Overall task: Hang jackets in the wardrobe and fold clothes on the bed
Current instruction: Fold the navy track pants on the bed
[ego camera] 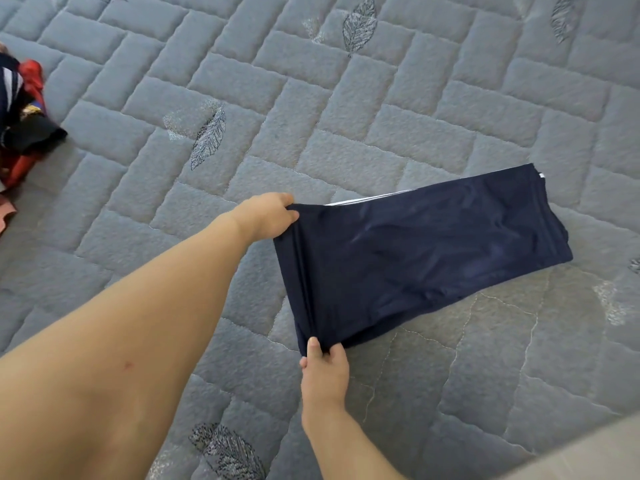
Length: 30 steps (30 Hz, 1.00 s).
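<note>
Now both hands, left hand (pixel 266 213) and right hand (pixel 323 370), pinch the navy garment (pixel 415 251) (near edge).

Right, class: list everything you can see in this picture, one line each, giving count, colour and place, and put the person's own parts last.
Folded garment: one, navy with a thin white edge, lying on the bed right of centre.
Bed cover: one, grey quilted with stitched leaf motifs, filling the view.
Clothes pile: one heap, red, black and striped, at the left edge.
Left hand: one, pinching the garment's far-left corner.
Right hand: one, pinching the garment's near corner.
</note>
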{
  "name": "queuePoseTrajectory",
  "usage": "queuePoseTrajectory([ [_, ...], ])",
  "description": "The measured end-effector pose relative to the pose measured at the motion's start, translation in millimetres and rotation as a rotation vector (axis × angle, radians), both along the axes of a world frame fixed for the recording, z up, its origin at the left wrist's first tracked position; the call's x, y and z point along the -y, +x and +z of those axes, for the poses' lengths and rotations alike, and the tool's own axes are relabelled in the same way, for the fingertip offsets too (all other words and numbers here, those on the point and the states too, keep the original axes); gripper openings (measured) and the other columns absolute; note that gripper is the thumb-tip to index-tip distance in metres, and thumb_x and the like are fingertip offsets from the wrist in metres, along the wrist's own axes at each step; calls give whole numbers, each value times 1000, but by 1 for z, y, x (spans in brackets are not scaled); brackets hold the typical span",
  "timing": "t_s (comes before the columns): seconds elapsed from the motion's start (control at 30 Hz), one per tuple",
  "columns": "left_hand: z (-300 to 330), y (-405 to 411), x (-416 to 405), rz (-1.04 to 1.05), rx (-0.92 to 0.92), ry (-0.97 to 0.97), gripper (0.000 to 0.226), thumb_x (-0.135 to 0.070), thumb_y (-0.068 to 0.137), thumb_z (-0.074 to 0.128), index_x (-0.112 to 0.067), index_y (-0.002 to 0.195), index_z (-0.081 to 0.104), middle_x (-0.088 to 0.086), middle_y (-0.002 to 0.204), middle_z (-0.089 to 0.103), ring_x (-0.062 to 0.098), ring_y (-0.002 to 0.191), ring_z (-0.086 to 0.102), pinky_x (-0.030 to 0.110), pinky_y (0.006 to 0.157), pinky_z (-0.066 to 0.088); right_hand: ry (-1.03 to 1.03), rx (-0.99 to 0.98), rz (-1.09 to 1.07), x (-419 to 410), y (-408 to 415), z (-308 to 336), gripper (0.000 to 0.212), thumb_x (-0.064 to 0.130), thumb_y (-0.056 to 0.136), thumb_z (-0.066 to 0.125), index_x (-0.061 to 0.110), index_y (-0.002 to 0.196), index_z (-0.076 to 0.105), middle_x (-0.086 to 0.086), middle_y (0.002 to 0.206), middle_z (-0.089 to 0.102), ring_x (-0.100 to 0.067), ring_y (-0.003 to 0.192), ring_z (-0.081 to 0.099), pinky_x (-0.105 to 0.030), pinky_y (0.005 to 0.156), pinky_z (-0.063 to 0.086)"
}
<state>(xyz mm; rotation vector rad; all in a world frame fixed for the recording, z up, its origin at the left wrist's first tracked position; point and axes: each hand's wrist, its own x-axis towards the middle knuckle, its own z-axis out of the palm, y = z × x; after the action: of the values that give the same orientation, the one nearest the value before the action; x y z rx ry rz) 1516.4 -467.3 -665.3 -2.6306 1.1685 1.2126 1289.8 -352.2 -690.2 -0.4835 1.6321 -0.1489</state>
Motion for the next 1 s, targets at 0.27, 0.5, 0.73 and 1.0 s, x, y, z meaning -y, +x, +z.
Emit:
queuePoseTrajectory([
  [0.27, -13, -16, -9, -124, 167, -69, 19, -23, 101, 34, -9, 94, 44, 15, 114, 51, 34, 102, 44, 39, 92, 34, 465, 140, -230, 17, 11, -5, 25, 35, 98, 55, 10, 104, 58, -5, 111, 55, -21, 103, 52, -37, 84, 49],
  [0.5, -24, -25, -24, 102, 169, -291, 17, -22, 95, 51, -8, 101, 43, 12, 112, 50, 31, 89, 51, 39, 73, 40, 95, -279, -63, 7, 5, -5, 14, 11, 95, 52, 1, 104, 56, -20, 112, 59, -37, 92, 62, -45, 85, 51],
  [0.73, -32, -17, -79, -1129, 578, -178, 57, -24, 93, 32, -18, 149, 30, 10, 158, 25, 35, 145, 24, 54, 117, 16, -683, -400, 1157, 7, 1, 5, 38, 47, 86, 57, 23, 113, 44, 2, 116, 42, -20, 107, 47, -34, 88, 43],
  [1.0, -57, -20, -37, -1129, 717, -170, 52, -22, 103, 29, -21, 154, 20, 1, 160, 23, 35, 147, 20, 47, 120, 11, -561, -466, 1491, 38, 33, -37, 51, 48, 89, 58, 10, 121, 43, -10, 120, 41, -26, 106, 46, -36, 68, 39],
])
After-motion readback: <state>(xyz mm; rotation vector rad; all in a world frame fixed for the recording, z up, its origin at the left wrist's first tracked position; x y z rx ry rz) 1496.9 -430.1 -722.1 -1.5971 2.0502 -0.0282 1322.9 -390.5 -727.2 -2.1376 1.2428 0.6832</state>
